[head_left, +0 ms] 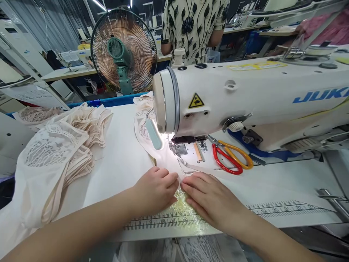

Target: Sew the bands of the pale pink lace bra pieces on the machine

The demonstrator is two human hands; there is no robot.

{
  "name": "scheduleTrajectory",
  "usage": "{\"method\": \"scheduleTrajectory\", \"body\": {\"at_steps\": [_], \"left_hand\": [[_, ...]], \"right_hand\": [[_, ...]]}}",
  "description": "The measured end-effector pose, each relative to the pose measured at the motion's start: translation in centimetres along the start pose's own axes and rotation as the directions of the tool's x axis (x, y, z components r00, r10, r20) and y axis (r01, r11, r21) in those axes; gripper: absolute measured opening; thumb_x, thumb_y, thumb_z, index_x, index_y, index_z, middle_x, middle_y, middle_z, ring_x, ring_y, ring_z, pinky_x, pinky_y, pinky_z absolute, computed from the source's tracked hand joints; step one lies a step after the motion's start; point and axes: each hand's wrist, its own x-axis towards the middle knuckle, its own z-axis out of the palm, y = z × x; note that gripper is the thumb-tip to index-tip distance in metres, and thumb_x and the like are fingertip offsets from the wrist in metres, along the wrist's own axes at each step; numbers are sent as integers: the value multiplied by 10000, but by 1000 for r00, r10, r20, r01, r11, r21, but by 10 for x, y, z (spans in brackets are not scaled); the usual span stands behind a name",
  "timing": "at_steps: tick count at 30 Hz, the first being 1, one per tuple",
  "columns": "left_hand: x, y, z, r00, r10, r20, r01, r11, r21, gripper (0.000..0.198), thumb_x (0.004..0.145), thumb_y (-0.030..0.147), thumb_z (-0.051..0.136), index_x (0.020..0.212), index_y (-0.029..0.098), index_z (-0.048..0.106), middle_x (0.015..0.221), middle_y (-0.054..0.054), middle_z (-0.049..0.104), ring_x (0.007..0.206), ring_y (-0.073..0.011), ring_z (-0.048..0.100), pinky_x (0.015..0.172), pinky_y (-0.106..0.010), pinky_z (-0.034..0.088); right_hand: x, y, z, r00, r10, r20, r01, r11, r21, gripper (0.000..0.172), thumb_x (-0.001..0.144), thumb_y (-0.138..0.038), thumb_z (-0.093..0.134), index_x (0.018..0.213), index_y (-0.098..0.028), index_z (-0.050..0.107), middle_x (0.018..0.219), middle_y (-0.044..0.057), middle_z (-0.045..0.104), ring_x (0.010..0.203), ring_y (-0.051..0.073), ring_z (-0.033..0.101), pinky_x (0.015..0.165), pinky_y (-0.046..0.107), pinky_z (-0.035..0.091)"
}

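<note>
A pale pink lace bra piece (166,160) lies under the lit needle area of a white sewing machine (201,98) and comes toward me. My left hand (155,189) is closed on its near edge, fingers curled and pressed together. Beside it, my right hand (211,200) grips the same edge at its fingertips; the exact pinch is partly hidden. The fingertips of both hands almost touch. A narrow pale strip (201,168) runs from the presser area to the right, just beyond my right hand.
Red-and-orange-handled scissors (231,156) lie right of the needle. A stack of lace bra pieces (57,156) sits at left. A printed ruler (286,208) lines the front edge. Beyond stand a large fan (124,51) and a person in a patterned top (193,29).
</note>
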Motion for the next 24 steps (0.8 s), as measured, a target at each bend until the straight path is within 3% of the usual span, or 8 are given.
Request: {"method": "scheduleTrajectory", "body": {"at_steps": [5,16,24], "left_hand": [[0,-11,0,999,-4,-38,4,1000,7,290,863,279,407,1088,144,531,1070,-67,588,790,-193,500,664,-341,382],[4,-41,12,975,84,-208,-77,996,41,230,908,217,385,1033,197,576,1078,-31,616,741,-154,485,665,-331,377],[9,-57,13,963,83,-257,-60,994,95,258,890,150,377,1015,201,597,1080,-12,641,792,-158,543,634,-313,375]], "right_hand": [[10,1,-2,1000,-11,18,12,998,-58,264,857,-214,460,1061,-115,595,1023,90,622,963,245,516,843,427,452],[28,3,-11,986,75,147,-47,981,-187,250,830,-252,518,1030,-142,622,1050,83,647,841,233,591,654,377,523],[41,3,-11,958,170,233,-103,956,-274,351,838,-283,503,1154,-140,559,1159,82,610,775,202,635,559,332,518]]}}
